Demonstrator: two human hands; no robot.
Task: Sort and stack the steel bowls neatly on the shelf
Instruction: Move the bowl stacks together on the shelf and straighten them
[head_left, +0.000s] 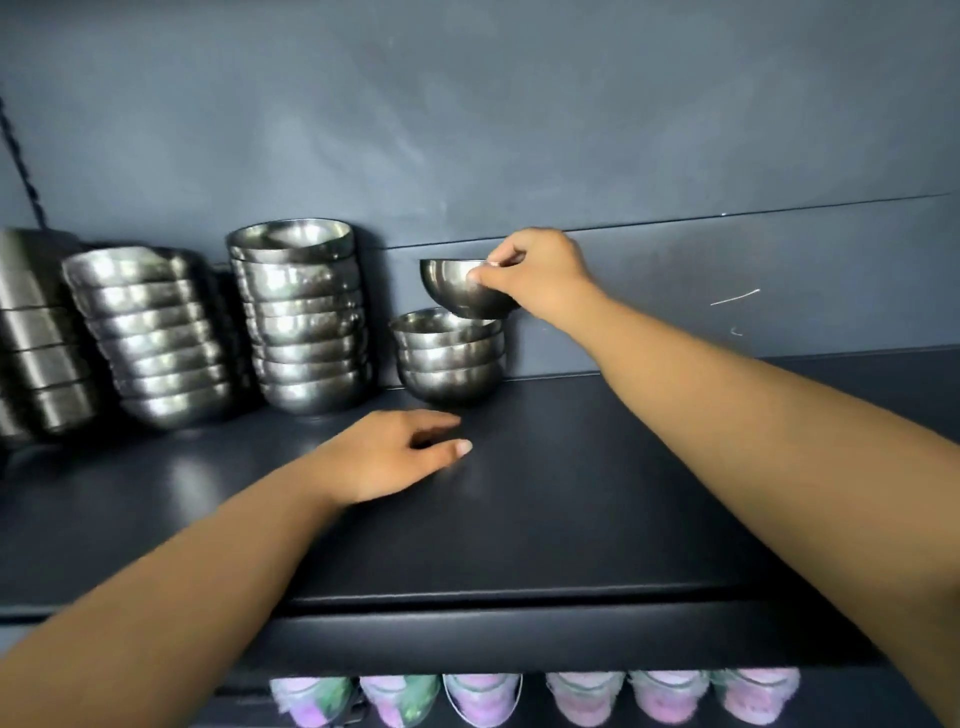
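The right hand (535, 273) pinches a small steel bowl (460, 288) by its rim, thumb on the outer wall and fingers curled over the edge. The bowl hangs upright in the air, just above and slightly toward three o'clock of a short stack of bowls (449, 358) that stands on the dark shelf (597, 493) against the back wall (467, 130). The held bowl does not touch the stack beneath it; a narrow gap shows between its base and the top rim.

The left hand (395, 457) rests on the shelf at about six o'clock from the short stack, fingers loosely spread and relaxed, gripping nothing; the fingertips point toward three o'clock.

At nine o'clock from the short stack stands a taller stack of bowls (304, 317), its top bowl sitting a little askew. Further toward nine o'clock is a leaning stack of wider bowls (150, 338), tilted so that its top lies further toward nine o'clock than its base. At the far nine o'clock edge of the view stands a stack of straight-sided steel containers (36, 332), partly cut off. A dark twisted cord (21, 156) hangs down the wall above them.

Below the shelf's front edge, at six o'clock in the view, a row of blurred pink and green jars (535, 696) shows on a lower level.
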